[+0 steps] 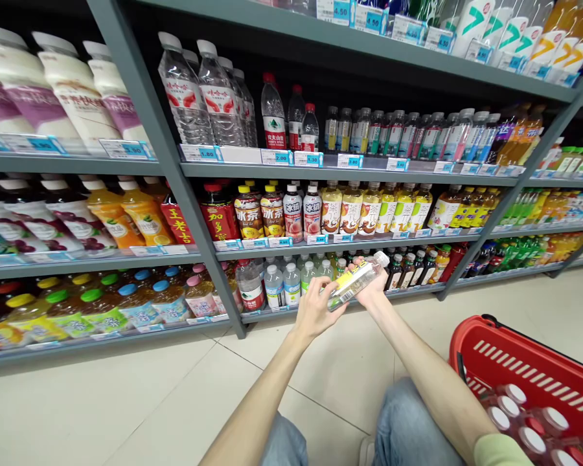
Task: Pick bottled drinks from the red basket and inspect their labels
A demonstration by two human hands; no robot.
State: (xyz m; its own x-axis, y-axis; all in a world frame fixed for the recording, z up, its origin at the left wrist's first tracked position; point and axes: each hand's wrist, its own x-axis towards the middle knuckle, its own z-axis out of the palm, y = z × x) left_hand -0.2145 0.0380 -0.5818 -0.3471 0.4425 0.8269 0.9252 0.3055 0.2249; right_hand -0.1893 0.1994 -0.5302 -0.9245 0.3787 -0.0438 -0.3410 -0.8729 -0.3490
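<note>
Directly ahead, a clear bottle with a yellow label and a white cap is held in the air, tilted cap-up to the right, just in front of the lowest shelf. The left hand has its fingers curled round the base end. The right hand is closed round the upper part from behind, with fingertips showing over the top. Behind the hands, small bottles with white and green caps stand in rows on that shelf, near the held bottle but not seen to touch it. Dark bottles stand just right of the right hand. One level up, tea bottles with pale labels line the shelf edge. Above them, large water bottles stand over blue price tags. A grey upright post slants down to the floor left of the left hand, separating this bay from one with orange juice bottles. A red basket sits at the right beside the right forearm and holds capped bottles. Knees in blue denim show below the arms. The floor is pale glossy tile with thin dark joints. The setting is a shop aisle, with grey metal shelving in several tiers running off to the right.
</note>
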